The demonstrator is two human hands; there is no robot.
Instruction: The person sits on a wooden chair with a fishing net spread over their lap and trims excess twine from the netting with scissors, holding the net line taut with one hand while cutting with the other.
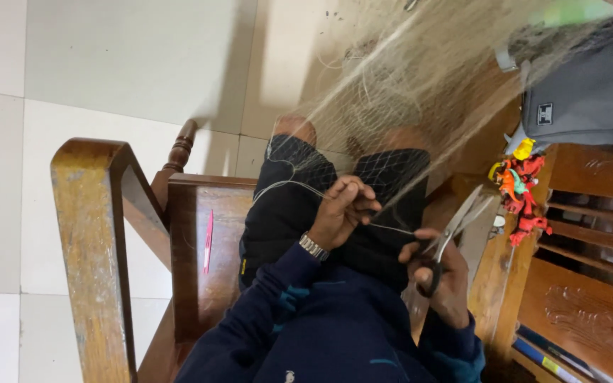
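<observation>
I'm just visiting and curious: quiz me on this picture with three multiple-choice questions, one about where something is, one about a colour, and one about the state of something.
1. Where does the pen lie?
A. On the wooden seat beside the person's leg
B. On the tiled floor
C. In the grey bag

2. What colour is that pen?
A. Green
B. Pink
C. Black

3. How are the scissors in the right hand?
A. Lying shut on the seat
B. Hanging from the net
C. Held with blades open

Answers:
1 A, it rests on the wooden chair left of the dark shorts.
2 B, its barrel shows pink against the brown wood.
3 C, the two blades spread apart above the fingers, while the left hand pinches a strand of the fishing net.
</observation>
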